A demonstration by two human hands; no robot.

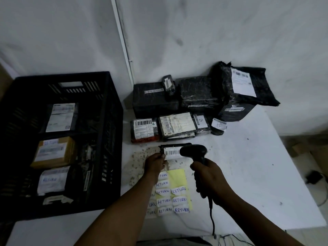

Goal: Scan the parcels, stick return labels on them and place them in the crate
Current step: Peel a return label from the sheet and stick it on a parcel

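Scanner over parcel (barcode up)

"return" on stickers (crate parcels too)

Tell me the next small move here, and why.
Probably peel one RETURN sticker and press it on the small parcel: the scanner in the right hand already points at its barcode, the left hand steadies it, and it shows no return label.
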